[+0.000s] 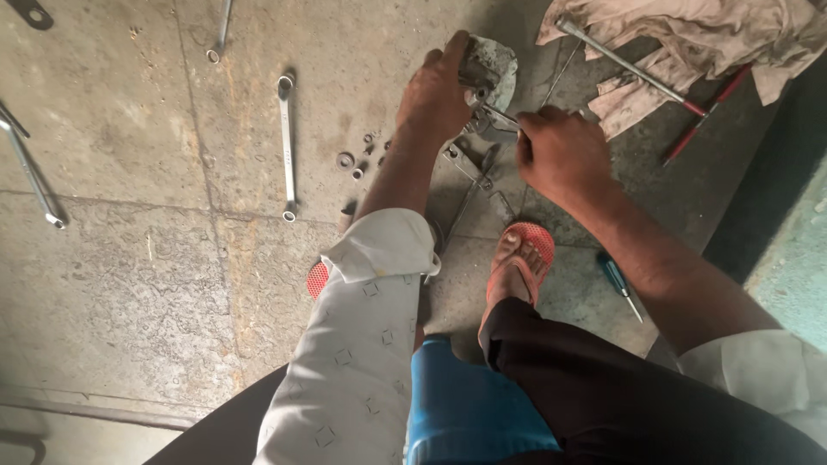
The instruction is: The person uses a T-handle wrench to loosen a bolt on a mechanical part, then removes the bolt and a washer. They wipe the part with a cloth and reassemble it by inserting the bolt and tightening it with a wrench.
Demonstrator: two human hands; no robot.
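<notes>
Head view
Left hand [438, 90]: fingers clamp the grey metal part [493, 76] from above, on the concrete floor [129, 284].
Right hand [560, 155]: fingers closed on a thin tool [500, 116]; its long axis runs left-up into the part.
Surroundings: ring spanner [287, 146] and washers [349, 162] left; rag [689, 43] and screwdriver [620, 284] right.
Obstruction: sandalled foot [517, 263] just below.

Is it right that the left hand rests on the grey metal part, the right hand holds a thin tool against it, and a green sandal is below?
Not quite. In the head view the sandal is red. The left hand does rest on the metal part, and the right hand holds the thin tool.
</notes>
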